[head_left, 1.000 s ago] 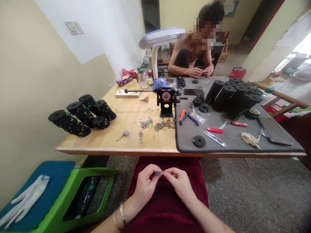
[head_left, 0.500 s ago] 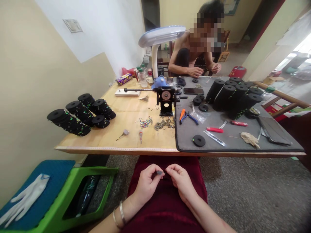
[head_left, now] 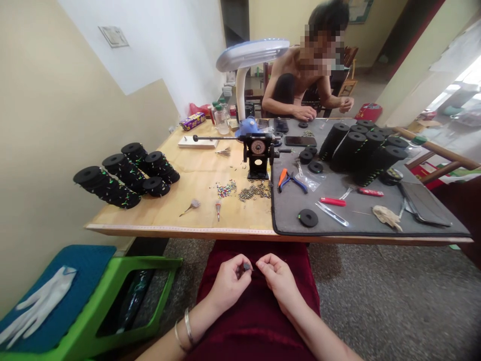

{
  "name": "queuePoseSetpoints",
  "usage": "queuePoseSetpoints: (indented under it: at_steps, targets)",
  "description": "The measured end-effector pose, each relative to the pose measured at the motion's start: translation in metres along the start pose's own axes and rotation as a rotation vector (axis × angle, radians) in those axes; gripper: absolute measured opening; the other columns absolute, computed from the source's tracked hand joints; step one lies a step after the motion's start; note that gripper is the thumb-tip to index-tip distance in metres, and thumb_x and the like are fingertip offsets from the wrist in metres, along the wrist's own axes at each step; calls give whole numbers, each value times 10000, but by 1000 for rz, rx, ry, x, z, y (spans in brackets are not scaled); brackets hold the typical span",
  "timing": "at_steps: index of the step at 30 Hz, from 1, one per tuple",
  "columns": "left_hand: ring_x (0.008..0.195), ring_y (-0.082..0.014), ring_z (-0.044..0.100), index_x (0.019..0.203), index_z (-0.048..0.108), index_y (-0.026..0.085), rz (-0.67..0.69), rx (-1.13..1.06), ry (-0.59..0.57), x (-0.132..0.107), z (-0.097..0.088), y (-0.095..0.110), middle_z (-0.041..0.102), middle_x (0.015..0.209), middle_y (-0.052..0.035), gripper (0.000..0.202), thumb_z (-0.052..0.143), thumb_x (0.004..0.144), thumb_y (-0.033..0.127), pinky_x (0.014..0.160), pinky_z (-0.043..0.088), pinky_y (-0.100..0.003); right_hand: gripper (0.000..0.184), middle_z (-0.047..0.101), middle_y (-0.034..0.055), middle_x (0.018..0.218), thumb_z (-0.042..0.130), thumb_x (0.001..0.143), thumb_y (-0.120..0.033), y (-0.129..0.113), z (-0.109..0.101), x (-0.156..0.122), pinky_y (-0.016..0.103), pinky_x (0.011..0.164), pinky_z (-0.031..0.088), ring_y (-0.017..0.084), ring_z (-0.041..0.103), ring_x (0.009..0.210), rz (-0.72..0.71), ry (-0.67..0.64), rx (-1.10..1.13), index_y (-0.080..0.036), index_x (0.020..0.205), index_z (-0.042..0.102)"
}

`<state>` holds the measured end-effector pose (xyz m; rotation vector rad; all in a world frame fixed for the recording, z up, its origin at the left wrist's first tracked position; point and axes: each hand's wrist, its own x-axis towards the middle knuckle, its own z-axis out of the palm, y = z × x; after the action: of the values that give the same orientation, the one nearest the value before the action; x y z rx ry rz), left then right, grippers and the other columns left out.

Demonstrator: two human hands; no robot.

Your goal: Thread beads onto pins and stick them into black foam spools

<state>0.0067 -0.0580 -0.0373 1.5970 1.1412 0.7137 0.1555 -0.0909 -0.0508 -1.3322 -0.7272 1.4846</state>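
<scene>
The left hand point(head_left: 231, 278) had its fingers clamped on a small grey bundle point(head_left: 246, 266) above the lap point(head_left: 259, 316), outside the near edge of the table point(head_left: 161, 215); the right hand point(head_left: 277, 278), fingertips together, was just beside it. Beads point(head_left: 226, 189) lay inside that edge.

Fingers point(head_left: 271, 259) before table point(head_left: 158, 215), beads point(head_left: 226, 189) left of mat point(head_left: 293, 206)
</scene>
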Motion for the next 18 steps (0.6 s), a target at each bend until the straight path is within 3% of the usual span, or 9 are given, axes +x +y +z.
queuePoseSetpoints:
  at_steps: [9, 14, 18]
  targets:
    - [568, -131, 521, 752, 686, 171, 4, 56, 10, -2, -5, 6, 663, 666, -13, 150, 582, 794, 270, 567, 399, -233, 275, 360, -108, 458, 667, 719, -428, -2, 1, -1, 197, 431, 178, 62, 248, 426, 7, -54, -102, -173, 738, 567]
    - [602, -134, 543, 829, 672, 175, -22, -32, 12, 1, -11, 9, 651, 716, -14, 164, 586, 808, 313, 575, 425, -229, 205, 361, -104, 457, 648, 686, -347, -10, 3, -4, 204, 450, 169, 59, 230, 435, 35, -133, -114, -172, 644, 550]
    - [536, -115, 494, 838, 645, 170, -76, -124, 74, 5, -12, 5, 592, 670, 6, 200, 549, 833, 345, 504, 399, -213, 105, 336, -104, 456, 569, 652, -232, -11, 3, -5, 206, 452, 172, 63, 221, 446, 6, -105, -138, -184, 591, 498]
